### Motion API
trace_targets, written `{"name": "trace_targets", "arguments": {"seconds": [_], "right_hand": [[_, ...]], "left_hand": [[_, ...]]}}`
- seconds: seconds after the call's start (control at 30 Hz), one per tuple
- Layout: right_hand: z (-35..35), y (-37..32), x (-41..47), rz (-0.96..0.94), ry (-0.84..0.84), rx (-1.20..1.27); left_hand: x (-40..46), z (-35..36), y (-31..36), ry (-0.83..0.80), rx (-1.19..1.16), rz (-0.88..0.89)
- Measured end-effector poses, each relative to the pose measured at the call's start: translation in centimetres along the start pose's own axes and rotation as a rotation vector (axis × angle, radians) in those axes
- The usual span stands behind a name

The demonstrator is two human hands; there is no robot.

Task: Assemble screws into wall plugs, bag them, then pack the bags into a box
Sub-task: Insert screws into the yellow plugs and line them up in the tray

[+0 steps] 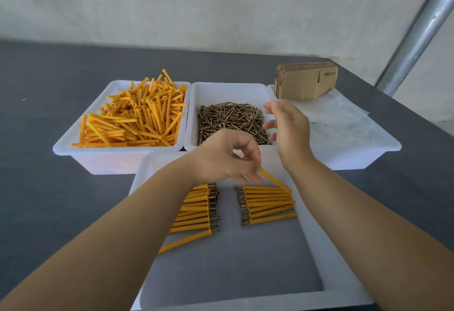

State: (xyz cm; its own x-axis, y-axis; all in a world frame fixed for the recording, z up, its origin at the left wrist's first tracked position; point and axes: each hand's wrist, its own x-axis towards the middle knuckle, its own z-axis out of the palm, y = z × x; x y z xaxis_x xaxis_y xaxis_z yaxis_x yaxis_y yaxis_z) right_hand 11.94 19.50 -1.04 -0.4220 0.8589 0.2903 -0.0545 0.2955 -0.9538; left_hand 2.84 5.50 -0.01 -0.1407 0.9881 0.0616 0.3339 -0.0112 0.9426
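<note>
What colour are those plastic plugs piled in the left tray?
The wall plugs are orange-yellow, lying in a white tray; the head view shows them clearly.

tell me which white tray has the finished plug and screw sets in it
The near tray, closest to the person. Its plugs lie in two neat rows with screw heads showing; the far trays hold loose plugs, loose screws, or bags.

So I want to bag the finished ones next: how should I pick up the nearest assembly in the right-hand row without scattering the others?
Pinch the nearest assembly across its orange sleeve near the middle, coming from above. It lies flat in the tray, screw head pointing left. Its near side is free, so one finger likely fits there; the far side touches the next assembly.
</note>
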Motion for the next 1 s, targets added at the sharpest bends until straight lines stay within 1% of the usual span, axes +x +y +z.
{"name": "trace_targets", "arguments": {"seconds": [0.07,0.17,0.3,0.37,0.4,0.47,0.57,0.63,0.67,0.7,0.77,0.8,0.83,0.87,0.9,0.93,1.0], "right_hand": [[0.0,0.1,0.0,0.006,-0.013,-0.01],[-0.1,0.2,0.0,0.008,-0.021,-0.015],[0.0,0.1,-0.1,0.006,-0.032,-0.026],[0.0,0.2,-0.2,0.003,-0.041,-0.039],[0.0,0.3,-0.1,0.002,-0.044,-0.044],[0.0,0.5,-0.1,0.003,-0.045,-0.054],[-0.1,0.8,0.1,0.009,-0.059,-0.062],[-0.1,1.1,0.2,-0.017,-0.065,-0.093],[-0.1,1.3,0.3,-0.055,-0.059,-0.142],[-0.2,1.5,0.5,-0.111,-0.053,-0.22],[-0.4,1.8,0.9,-0.235,-0.043,-0.422],[-0.5,1.9,1.1,-0.276,-0.045,-0.518],[-0.5,2.1,1.3,-0.292,-0.061,-0.591],[-0.5,2.2,1.4,-0.288,-0.097,-0.644],[-0.5,2.4,1.5,-0.27,-0.147,-0.692],[-0.5,2.6,1.5,-0.24,-0.202,-0.742],[-0.4,2.6,1.8,-0.151,-0.302,-0.837]], "left_hand": [[0.2,0.8,-0.2,0.019,0.19,0.009],[0.7,1.6,-0.4,0.086,0.601,0.099],[1.5,4.0,-1.0,0.024,1.064,0.043],[1.9,5.3,-1.6,0.013,1.259,0.058],[2.2,5.7,-1.8,0.001,1.32,0.061],[2.5,5.8,-2.1,-0.048,1.368,0.008],[2.6,5.8,-2.1,-0.131,1.382,-0.079],[2.4,5.8,-1.8,-0.151,1.351,-0.076],[2.3,5.6,-1.5,-0.112,1.312,-0.038],[2.3,5.2,-1.1,-0.025,1.245,0.027],[2.2,3.6,-0.2,0.256,1.069,0.193],[2.1,2.5,0.2,0.412,1.005,0.252],[2.0,1.2,0.4,0.555,0.977,0.27],[1.8,0.0,0.4,0.675,0.971,0.251],[1.6,-1.3,0.1,0.765,0.969,0.192],[1.3,-2.5,-0.3,0.822,0.961,0.097],[0.6,-4.7,-1.2,0.891,0.946,-0.148]]}}
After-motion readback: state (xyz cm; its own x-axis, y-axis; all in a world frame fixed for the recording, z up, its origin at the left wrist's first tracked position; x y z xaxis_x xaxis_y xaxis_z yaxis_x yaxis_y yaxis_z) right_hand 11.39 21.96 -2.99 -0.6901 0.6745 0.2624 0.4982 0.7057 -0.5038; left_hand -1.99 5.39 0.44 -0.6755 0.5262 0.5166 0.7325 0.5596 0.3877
